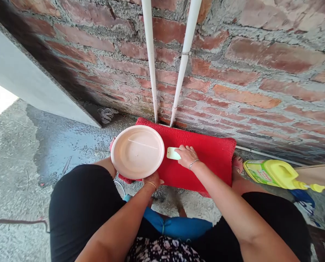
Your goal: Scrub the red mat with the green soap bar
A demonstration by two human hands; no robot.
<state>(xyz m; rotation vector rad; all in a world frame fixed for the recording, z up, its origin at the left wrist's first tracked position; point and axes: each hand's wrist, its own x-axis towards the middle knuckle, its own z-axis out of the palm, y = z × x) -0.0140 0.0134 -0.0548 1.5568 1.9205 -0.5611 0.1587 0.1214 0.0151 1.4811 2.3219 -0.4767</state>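
Observation:
A pale pink plastic basin (136, 171) is held at its near rim by my left hand (151, 179), whose fingers go out of sight beneath it. The basin is over the left part of a red mat (206, 174), and a light line shows across its inside. Just right of the basin, my right hand (187, 155) is closed around a pale green scrub brush (172, 153) with a small hole at its end. The brush rests on the mat; its bristles are hidden.
A yellow detergent bottle (271, 174) lies at the right. Two white pipes (180, 76) run down the brick wall (247, 80) behind the mat. A grey slab (39, 80) leans at the left, near a bundled rag (107, 115). Wet concrete (56, 134) surrounds the left side.

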